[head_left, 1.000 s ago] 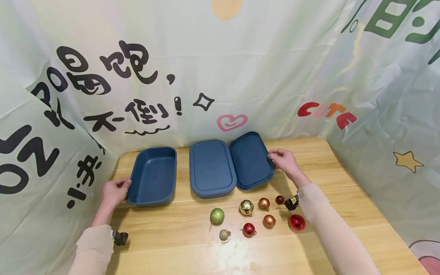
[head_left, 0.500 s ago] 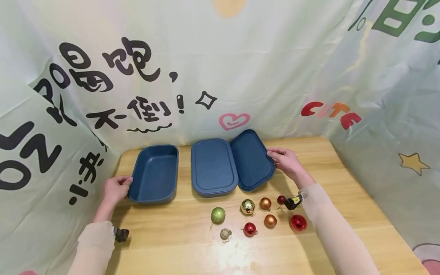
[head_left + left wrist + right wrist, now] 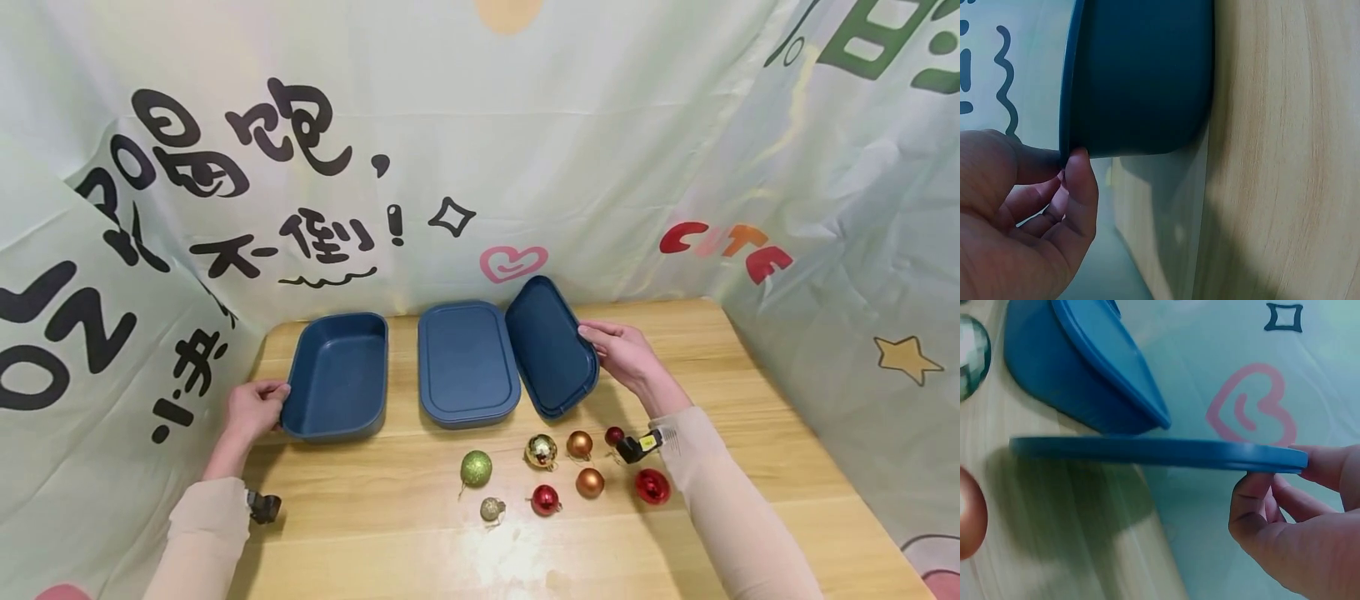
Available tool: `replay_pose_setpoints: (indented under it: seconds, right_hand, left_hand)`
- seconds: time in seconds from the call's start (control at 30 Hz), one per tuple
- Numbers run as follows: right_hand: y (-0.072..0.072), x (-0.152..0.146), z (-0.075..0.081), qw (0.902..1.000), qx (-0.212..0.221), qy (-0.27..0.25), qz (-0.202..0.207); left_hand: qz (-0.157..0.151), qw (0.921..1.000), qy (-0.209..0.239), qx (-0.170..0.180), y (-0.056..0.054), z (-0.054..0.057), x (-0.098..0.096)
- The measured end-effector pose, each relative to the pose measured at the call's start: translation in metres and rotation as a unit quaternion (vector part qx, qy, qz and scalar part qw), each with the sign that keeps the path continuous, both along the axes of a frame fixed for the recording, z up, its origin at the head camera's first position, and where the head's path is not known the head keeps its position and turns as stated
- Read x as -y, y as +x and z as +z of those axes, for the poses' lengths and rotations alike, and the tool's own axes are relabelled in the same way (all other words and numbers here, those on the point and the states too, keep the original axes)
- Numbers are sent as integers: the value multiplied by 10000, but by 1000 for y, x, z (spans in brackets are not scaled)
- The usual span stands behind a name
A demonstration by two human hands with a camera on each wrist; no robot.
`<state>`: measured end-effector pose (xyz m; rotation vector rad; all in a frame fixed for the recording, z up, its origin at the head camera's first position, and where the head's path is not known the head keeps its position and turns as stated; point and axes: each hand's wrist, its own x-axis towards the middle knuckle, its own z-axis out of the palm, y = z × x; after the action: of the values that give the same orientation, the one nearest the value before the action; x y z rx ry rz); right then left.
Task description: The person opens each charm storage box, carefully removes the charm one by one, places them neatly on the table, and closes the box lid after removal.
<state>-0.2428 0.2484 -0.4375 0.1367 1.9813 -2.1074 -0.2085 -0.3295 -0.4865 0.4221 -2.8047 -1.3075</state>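
At the left of the table stands an uncovered blue box (image 3: 341, 379); my left hand (image 3: 255, 410) pinches its left rim between thumb and fingers, as the left wrist view shows too. My right hand (image 3: 621, 354) pinches the right edge of a loose blue lid (image 3: 1160, 453), which is tilted with that edge raised. The lid's left edge is close beside a second blue box with its lid on (image 3: 468, 362); whether they touch I cannot tell. In the right wrist view the lid is seen edge-on, with its shadow below it on the table.
Several ball ornaments lie in front of the boxes: green (image 3: 476, 469), small glittery (image 3: 492, 510), gold (image 3: 541, 451), copper (image 3: 590, 482) and red (image 3: 652, 486) ones among them. A printed cloth (image 3: 585, 167) hangs behind and at both sides of the table (image 3: 390, 533).
My right hand has raised the lid's right edge, so the lid stands steeper than before. My left hand keeps its pinch on the uncovered box. The head view has shifted slightly.
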Motion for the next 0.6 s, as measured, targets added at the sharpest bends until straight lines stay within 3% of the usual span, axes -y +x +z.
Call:
replay_pose_setpoints:
  seconds: [0.13,0.4,0.6]
  right_hand:
    - [2,6,6,9995,-141,298,1]
    - [5,18,20,9987,-396,187,-265]
    - [11,31,35,9957,-627,530,-431]
  left_hand:
    - [12,10000,1,16,-1,0,0]
    - [36,10000,65,15,-1,1,0]
    - [89,9999,126,31,0,1,0]
